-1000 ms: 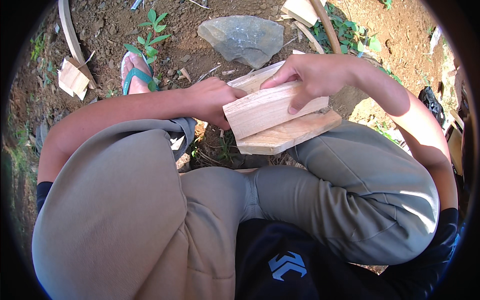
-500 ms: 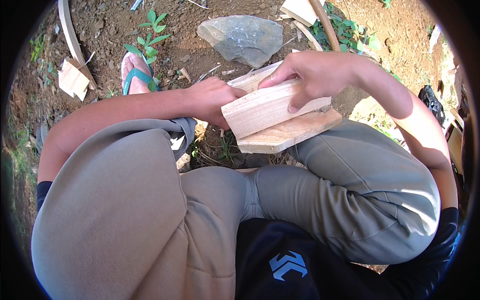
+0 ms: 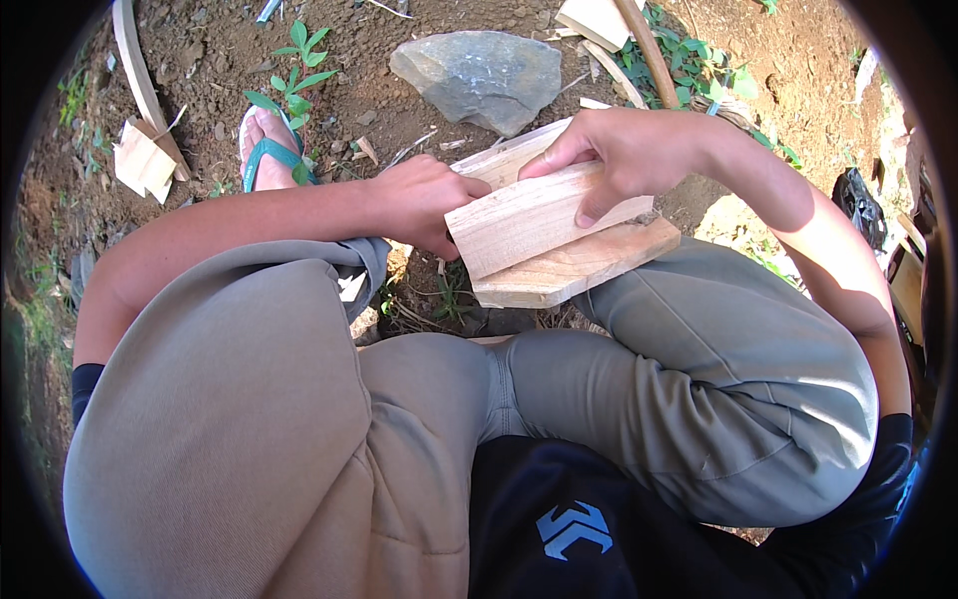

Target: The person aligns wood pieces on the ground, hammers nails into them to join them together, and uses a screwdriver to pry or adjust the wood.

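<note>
Pale pieces of cut wood are held together over my bent right leg. My right hand (image 3: 634,160) grips the upper wooden block (image 3: 544,225) from above, fingers on its top edge and tip side. Beneath that block a flatter wooden board (image 3: 589,265) with angled corners slants toward my right knee. Behind it, a further wooden board (image 3: 519,152) shows its far edge. My left hand (image 3: 424,205) is closed at the left end of the pieces; its fingertips pass behind the block and are partly hidden, apparently around the rear board.
A large grey stone (image 3: 479,80) lies on the soil just beyond the wood. My sandalled foot (image 3: 271,150) is beside a small green plant (image 3: 296,75). Wood offcuts (image 3: 145,160) lie far left, with a brown stick (image 3: 649,50) at far right and a black plastic bag (image 3: 858,208) at right.
Almost nothing differs. The upper block and my right hand have shifted very slightly, while my left hand keeps its place at the left end.
</note>
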Demonstrator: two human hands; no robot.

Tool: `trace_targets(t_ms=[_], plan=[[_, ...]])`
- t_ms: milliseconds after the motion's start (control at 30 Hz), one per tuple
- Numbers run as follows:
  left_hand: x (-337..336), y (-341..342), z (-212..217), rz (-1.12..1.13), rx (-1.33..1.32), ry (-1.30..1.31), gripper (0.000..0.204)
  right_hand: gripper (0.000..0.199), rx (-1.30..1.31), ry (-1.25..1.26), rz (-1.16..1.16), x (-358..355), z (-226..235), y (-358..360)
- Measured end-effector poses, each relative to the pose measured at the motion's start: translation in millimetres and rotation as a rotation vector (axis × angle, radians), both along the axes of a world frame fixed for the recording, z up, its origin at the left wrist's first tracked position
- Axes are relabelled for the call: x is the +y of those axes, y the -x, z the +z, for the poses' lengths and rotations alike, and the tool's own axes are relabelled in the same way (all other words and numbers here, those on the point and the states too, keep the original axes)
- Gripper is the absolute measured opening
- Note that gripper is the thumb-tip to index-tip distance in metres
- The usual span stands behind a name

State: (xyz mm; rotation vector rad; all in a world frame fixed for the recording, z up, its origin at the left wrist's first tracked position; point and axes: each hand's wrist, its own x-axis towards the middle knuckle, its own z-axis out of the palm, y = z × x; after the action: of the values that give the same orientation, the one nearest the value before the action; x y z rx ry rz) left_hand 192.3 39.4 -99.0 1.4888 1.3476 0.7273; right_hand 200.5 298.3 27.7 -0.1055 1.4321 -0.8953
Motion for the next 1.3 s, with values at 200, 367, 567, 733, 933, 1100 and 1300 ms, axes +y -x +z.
trace_targets(t_ms=[200,367,567,733,933,1100,1300], plan=[[1,0,2,-0.014,0.025,0.058,0.053,0.072,-0.036,-0.015,-0.014,1,-1,-1],[-3,0,-5,0.097,0.118,-0.177,0.071,0.073,0.089,0.054,-0.246,21,-17,-6],[-8,11,-1,0.173,0.079,-0.193,0.062,0.077,0.276,-0.045,-0.712,80,1,34],[-18,18,-3,0.305,0.009,-0.202,0.049,0.069,0.381,-0.131,-0.664,98,12,43],[-19,25,1,0.311,-0.055,-0.148,0.042,0.057,0.618,-0.209,-0.755,103,-5,37],[-14,29,16,0.346,-0.097,-0.109,0.04,0.051,0.976,-0.382,-0.625,119,-26,36],[-6,35,16,0.466,-0.209,0.171,0.053,0.066,0.872,-0.815,-0.471,162,-64,26]])
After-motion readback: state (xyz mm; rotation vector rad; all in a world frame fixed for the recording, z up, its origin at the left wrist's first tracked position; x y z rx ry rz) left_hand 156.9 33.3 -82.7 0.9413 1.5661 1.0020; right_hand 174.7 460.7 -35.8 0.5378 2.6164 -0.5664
